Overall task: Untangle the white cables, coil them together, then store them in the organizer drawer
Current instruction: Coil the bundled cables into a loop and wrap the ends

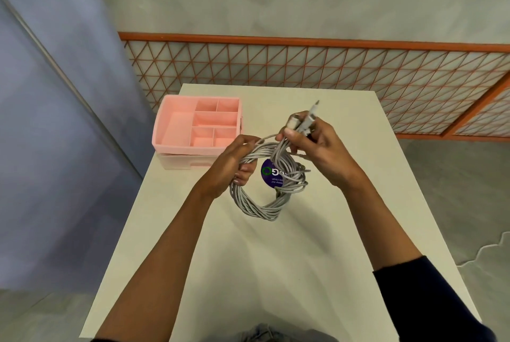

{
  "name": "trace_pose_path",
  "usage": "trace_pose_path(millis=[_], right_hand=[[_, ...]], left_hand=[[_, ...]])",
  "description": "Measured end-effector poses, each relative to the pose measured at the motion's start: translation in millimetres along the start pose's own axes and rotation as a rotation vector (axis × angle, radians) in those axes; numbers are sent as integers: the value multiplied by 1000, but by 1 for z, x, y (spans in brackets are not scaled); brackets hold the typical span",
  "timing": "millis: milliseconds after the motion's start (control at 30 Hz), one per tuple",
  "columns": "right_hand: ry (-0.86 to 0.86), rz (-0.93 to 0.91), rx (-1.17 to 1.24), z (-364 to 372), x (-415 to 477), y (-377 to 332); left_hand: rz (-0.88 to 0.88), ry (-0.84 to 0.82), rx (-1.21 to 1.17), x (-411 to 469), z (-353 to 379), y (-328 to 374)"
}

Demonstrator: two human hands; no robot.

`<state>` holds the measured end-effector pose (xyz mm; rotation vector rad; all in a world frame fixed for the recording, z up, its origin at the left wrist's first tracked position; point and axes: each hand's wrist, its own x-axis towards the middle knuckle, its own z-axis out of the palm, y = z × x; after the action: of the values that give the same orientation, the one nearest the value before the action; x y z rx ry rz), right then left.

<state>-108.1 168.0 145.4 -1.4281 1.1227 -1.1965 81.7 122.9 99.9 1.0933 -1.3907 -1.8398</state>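
We hold the white cables (258, 209) gathered into one round coil of many loops, lifted above the middle of the white table (276, 272). Our left hand (234, 163) grips the left side of the coil, its fingers curled around the bundled strands and the thumb over the top. Our right hand (313, 143) is at the coil's far right side, where its thumb and fingers pinch the loose cable ends. The plug ends (313, 109) stick up past the fingertips towards the far side. A dark sleeve (419, 292) covers the right forearm near us, while the left arm is bare.

Through the ring of the coil we see a round purple sticker (271, 174) lying on the tabletop.

The pink organizer (182, 150) sits at the far left corner of the table, well apart from the coil and just left of the left hand. Its top is an open tray split into compartments: a large one along the left, two small ones at the far side, a wide one in the middle and two small ones on the near side. We see nothing in any of them. Under the tray is a pale drawer (182, 163), pushed in, and we cannot tell what it holds.

Beyond the table runs an orange lattice fence (317, 65).
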Motion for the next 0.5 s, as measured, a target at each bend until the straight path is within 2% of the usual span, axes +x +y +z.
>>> trace_pose_path(millis=[167, 300, 400, 500], right_hand=[[-26, -20, 166, -12, -16, 12], [-169, 1, 1, -12, -20, 3], [-263, 8, -116, -4, -20, -2], [-316, -82, -380, 13, -16, -1]], left_hand=[[119, 72, 24, 0, 4, 0], [199, 124, 87, 0, 9, -7], [233, 198, 42, 0, 11, -13], [246, 245, -15, 3, 11, -16]])
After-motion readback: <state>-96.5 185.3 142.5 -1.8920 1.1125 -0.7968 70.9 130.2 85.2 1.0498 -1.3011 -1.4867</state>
